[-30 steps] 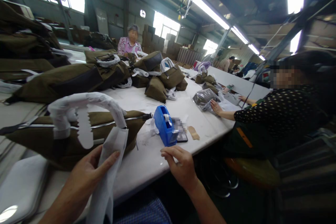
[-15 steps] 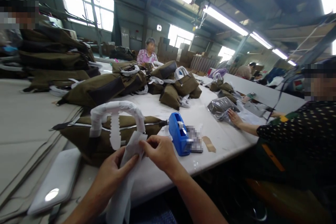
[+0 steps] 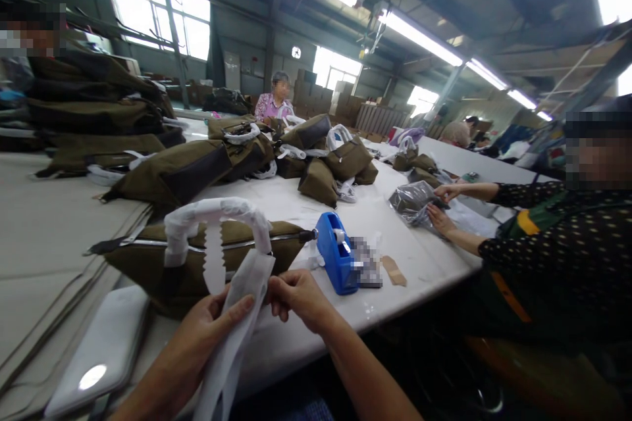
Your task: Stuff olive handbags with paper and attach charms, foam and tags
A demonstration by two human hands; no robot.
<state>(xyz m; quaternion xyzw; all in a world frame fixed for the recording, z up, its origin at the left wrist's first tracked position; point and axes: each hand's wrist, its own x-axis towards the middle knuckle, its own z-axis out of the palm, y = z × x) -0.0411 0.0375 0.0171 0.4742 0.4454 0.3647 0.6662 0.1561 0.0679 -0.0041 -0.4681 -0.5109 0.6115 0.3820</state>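
The far fingers of the left hand (image 3: 217, 327) are hidden behind the white strip (image 3: 243, 289), whose lower end runs off the bottom edge, and whether the fingertips of the right hand (image 3: 295, 296) grip the strip's edge cannot be told. The olive bag (image 3: 141, 260) beyond the left hand is partly covered by its wrapped handle (image 3: 217, 209). Beyond the right hand, the item (image 3: 366, 262) beside the blue dispenser (image 3: 336, 255) is pixelated past recognition, and farther right a person (image 3: 548, 237) is cut off by the edge.
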